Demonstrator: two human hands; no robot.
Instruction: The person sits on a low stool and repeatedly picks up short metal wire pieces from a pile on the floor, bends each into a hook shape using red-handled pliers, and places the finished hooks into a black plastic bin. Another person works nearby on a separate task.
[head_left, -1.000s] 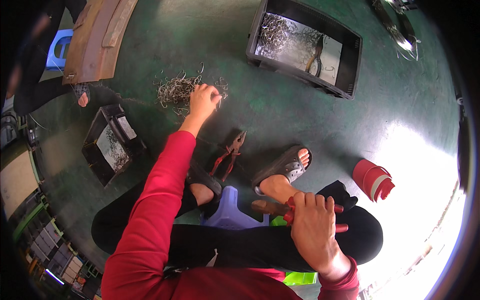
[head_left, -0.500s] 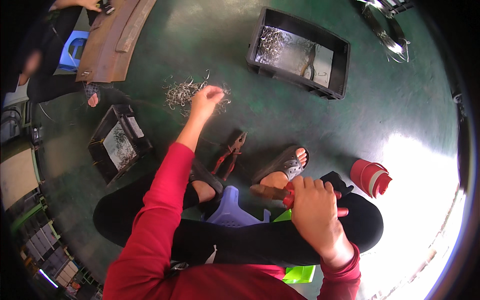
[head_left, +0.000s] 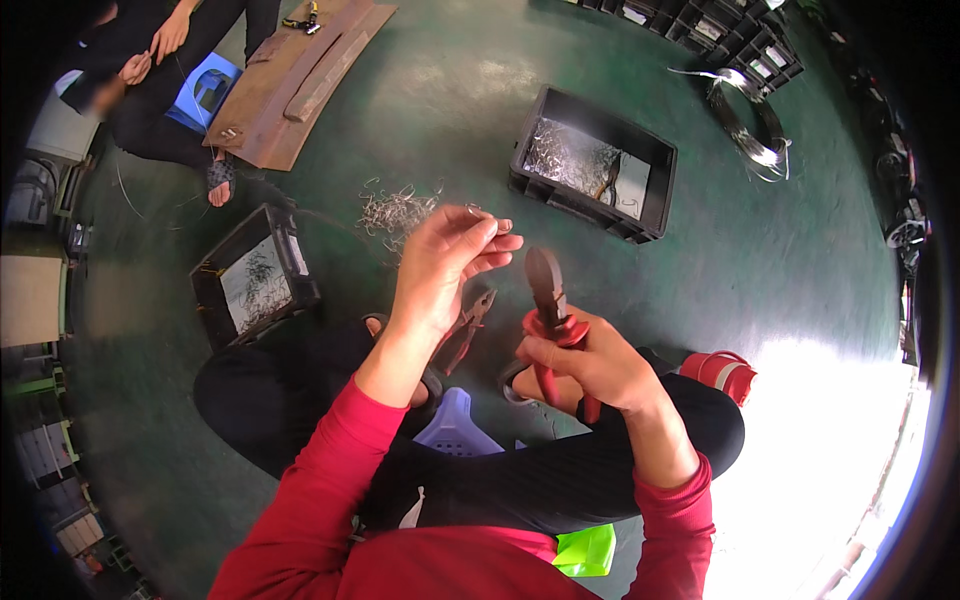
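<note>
Held up in front of me, my left hand point(head_left: 452, 262) has its thumb and forefinger pinched together. A small bent wire hook point(head_left: 474, 208) shows at the fingertips, partly hidden and blurred. My right hand point(head_left: 607, 362) is wrapped round the red handles of cutting pliers point(head_left: 547, 290), whose dark jaws point up and away, just right of the left fingers. Beyond the left hand, a loose pile of wire hooks point(head_left: 392, 212) lies on the green floor. A second pair of red-handled pliers point(head_left: 466, 332) rests on the floor between my feet.
A black crate point(head_left: 655, 215) with metal hooks stands ahead; another crate point(head_left: 300, 275) is at left. A red bucket-like container point(head_left: 722, 374) sits at right. Wire coil point(head_left: 748, 130) lies far right. At far left a person sits by brown boards point(head_left: 262, 135) and a blue stool point(head_left: 203, 92).
My left hand has come back from the hook pile towards the middle. My right hand has raised the pliers from near my knee, turning their jaws upward. The view has shifted.
</note>
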